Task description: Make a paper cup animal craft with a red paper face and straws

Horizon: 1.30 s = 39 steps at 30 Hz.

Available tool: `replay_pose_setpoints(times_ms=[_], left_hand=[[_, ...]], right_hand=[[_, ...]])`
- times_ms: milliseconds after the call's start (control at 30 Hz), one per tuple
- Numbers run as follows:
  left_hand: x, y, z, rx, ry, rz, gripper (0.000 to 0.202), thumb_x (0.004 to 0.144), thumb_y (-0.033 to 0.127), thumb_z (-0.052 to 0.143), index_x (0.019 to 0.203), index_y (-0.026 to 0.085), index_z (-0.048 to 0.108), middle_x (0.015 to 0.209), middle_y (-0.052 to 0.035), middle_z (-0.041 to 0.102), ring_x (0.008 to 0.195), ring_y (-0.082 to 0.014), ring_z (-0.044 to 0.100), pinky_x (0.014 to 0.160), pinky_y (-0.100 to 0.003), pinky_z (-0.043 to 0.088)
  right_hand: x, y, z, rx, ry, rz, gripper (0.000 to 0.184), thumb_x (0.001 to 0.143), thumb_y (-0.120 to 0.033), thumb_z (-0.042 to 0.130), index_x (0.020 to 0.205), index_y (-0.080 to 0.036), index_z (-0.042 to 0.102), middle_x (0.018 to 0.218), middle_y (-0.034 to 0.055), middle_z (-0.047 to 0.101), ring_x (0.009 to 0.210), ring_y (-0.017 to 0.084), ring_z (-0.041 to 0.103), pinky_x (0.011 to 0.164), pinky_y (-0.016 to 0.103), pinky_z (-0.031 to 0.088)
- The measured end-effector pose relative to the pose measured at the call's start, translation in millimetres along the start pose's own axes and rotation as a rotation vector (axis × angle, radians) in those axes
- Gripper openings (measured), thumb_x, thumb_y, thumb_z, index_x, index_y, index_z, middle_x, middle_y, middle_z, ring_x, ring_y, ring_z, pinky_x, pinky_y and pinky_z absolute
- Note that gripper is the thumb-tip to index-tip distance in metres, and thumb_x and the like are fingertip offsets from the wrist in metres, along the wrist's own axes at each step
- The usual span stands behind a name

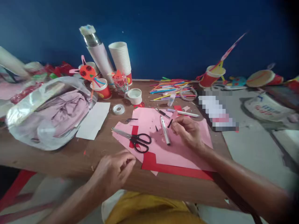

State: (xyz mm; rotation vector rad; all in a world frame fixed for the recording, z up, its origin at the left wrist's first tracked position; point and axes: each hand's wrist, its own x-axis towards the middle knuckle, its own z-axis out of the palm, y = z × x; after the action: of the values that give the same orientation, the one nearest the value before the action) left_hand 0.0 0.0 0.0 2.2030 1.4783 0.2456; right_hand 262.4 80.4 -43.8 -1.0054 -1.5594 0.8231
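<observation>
Head view: the right grip (188, 130) is held over a pink sheet (179, 155) spread on the bench (70, 161). Its fingertips are drawn together beside a small black piece (170, 123); whether that piece is gripped or only lies underneath cannot be told. Just left of this grip, a white marker (165, 130) is laid on the sheet, and a black pen (163, 113) is seen beyond it. Directly beyond the right grip, a pale pen (183, 113) is placed across the sheet's far edge.

The left grip (116, 166) is curled loosely closed, near the close edge of the bench. Beyond it and slightly to its right, black-handled scissors (133, 137) are laid with their blades spread little and their points turned left. A red strip (182, 173) is partly covered by the sheet on the side nearest the person, to the right of the left grip.

Farther beyond the left grip, a tape roll (118, 109) and a small white cup (135, 96) are set. Coloured sticks (173, 87) are heaped well beyond the right grip. To the left of both grips, a clear plastic bag (46, 137) is stood, with something pink held inside.
</observation>
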Motion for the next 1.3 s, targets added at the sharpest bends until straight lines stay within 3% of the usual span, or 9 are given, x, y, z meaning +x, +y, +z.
replay_pose_setpoints(times_ms=[233,367,533,733,800,1000,1133,1300], left_hand=[[1.8,11.6,29.2,0.122,0.129,-0.006,0.019,0.084,0.035,0.049,0.09,0.023,0.062,0.091,-0.0028,0.064,0.078,-0.0168,0.06,0.066,-0.026,0.043],[9.7,10.6,31.4,0.135,0.154,0.043,0.023,0.084,0.038,0.048,0.098,0.023,0.06,0.098,-0.0035,0.063,0.085,-0.0184,0.059,0.07,-0.028,0.043],[43.4,12.0,15.4,0.105,0.145,-0.013,0.019,0.086,0.032,0.044,0.091,0.025,0.061,0.091,-0.0006,0.064,0.082,-0.0174,0.058,0.07,-0.028,0.042],[92.9,17.3,0.4,0.184,0.12,0.033,0.023,0.085,0.025,0.043,0.079,0.019,0.064,0.083,-0.0045,0.065,0.081,-0.0195,0.059,0.072,-0.031,0.041],[102.9,8.7,-7.9,0.2,0.154,0.024,0.026,0.086,0.023,0.04,0.082,0.019,0.065,0.086,-0.0048,0.066,0.081,-0.0187,0.06,0.072,-0.029,0.041],[108.3,-33.7,-42.1,0.195,0.356,-0.197,0.025,0.08,0.025,0.043,0.09,0.023,0.066,0.089,-0.0006,0.07,0.078,-0.0169,0.063,0.071,-0.025,0.042],[105.3,-41.6,-47.6,0.19,0.311,-0.265,0.025,0.079,0.029,0.045,0.091,0.024,0.066,0.087,-0.0006,0.07,0.078,-0.0184,0.063,0.069,-0.026,0.042],[119.3,-18.2,-24.3,0.148,0.128,-0.103,0.024,0.079,0.032,0.048,0.09,0.023,0.067,0.095,-0.003,0.069,0.08,-0.0189,0.062,0.07,-0.027,0.042]], right_hand=[[-5.1,0.6,4.0,-0.096,-0.039,0.025,0.01,0.08,-0.017,0.053,0.071,-0.017,0.057,0.059,-0.0025,0.054,0.051,0.009,0.047,0.048,0.022,0.038],[-1.8,0.7,3.4,0.054,0.014,0.119,0.012,0.082,-0.021,0.052,0.071,-0.018,0.055,0.057,-0.0034,0.051,0.051,0.009,0.046,0.049,0.023,0.037],[5.9,8.3,-0.6,0.197,0.154,0.223,0.016,0.084,-0.027,0.051,0.071,-0.019,0.051,0.056,-0.0045,0.046,0.051,0.008,0.041,0.051,0.022,0.034],[3.5,12.3,-0.9,0.175,0.107,0.244,0.016,0.085,-0.028,0.051,0.072,-0.019,0.051,0.06,-0.0036,0.046,0.054,0.009,0.041,0.052,0.023,0.033],[2.7,12.6,-0.3,0.138,0.087,0.246,0.016,0.084,-0.027,0.051,0.071,-0.018,0.052,0.062,-0.003,0.048,0.056,0.01,0.042,0.053,0.023,0.033],[4.4,10.8,2.4,0.126,0.049,0.279,0.014,0.083,-0.026,0.052,0.072,-0.018,0.053,0.063,-0.0026,0.05,0.055,0.009,0.044,0.052,0.022,0.034],[4.7,8.2,3.3,0.026,0.002,0.213,0.014,0.082,-0.025,0.051,0.071,-0.018,0.055,0.064,-0.0014,0.053,0.057,0.01,0.047,0.052,0.022,0.036],[3.3,9.4,5.0,-0.071,-0.02,0.172,0.013,0.081,-0.023,0.051,0.07,-0.018,0.056,0.063,-0.0008,0.056,0.058,0.011,0.051,0.054,0.023,0.039]])
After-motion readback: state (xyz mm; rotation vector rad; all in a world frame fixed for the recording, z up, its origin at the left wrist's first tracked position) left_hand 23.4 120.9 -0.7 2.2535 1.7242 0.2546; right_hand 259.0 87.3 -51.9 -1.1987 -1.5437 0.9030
